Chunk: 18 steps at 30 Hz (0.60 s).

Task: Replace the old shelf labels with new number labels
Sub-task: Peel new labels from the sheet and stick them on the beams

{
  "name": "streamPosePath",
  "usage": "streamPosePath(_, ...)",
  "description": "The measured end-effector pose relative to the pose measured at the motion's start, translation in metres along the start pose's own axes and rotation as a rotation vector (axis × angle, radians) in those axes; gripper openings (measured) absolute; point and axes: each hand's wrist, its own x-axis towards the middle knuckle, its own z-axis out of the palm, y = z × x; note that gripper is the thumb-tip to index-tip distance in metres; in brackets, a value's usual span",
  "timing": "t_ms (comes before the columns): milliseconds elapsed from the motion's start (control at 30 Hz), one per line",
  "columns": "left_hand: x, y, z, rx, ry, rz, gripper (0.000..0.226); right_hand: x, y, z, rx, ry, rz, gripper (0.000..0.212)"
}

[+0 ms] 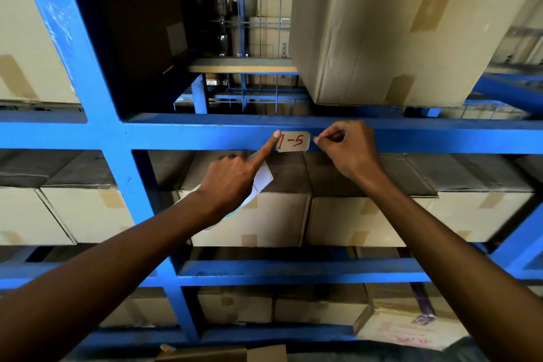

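A white label (294,142) with "1-5" in red sits on the front of a blue shelf beam (182,134). My left hand (235,179) presses its index fingertip on the label's left edge while its other fingers curl round a white sheet of labels (263,182) held below the beam. My right hand (349,150) is at the label's right edge, thumb and forefinger pinched together at the corner; whether they grip the label itself I cannot tell.
The blue rack's upright post (88,73) stands at the left. A large cardboard box (405,35) rests on the shelf above; rows of taped cartons (352,220) fill the shelves below. A wire mesh (255,23) backs the upper bay.
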Motion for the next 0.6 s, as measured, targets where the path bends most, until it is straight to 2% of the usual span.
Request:
streamPosePath(100,-0.001,0.001,-0.002,0.015,0.018,0.065,0.081,-0.004,-0.001,0.000,-0.095,0.034,-0.214,0.020)
streamPosePath(167,0.000,0.002,-0.001,0.022,-0.030,0.086,0.086,-0.003,-0.003,0.001,-0.218,0.050,-0.308,0.036)
streamPosePath(233,0.002,0.001,-0.002,0.052,-0.062,0.074,0.091,0.002,-0.004,0.001,-0.304,0.014,-0.323,0.046)
streamPosePath(333,0.004,-0.005,-0.003,0.116,-0.072,0.068,0.094,0.009,0.004,-0.003,-0.328,-0.053,-0.287,0.050)
streamPosePath(433,0.000,-0.010,0.002,0.117,-0.097,0.081,0.096,0.006,0.016,-0.008,-0.303,-0.064,-0.322,0.048)
streamPosePath(600,0.002,-0.004,0.009,0.149,-0.089,0.144,0.094,0.003,0.014,0.002,-0.359,-0.037,-0.348,0.062)
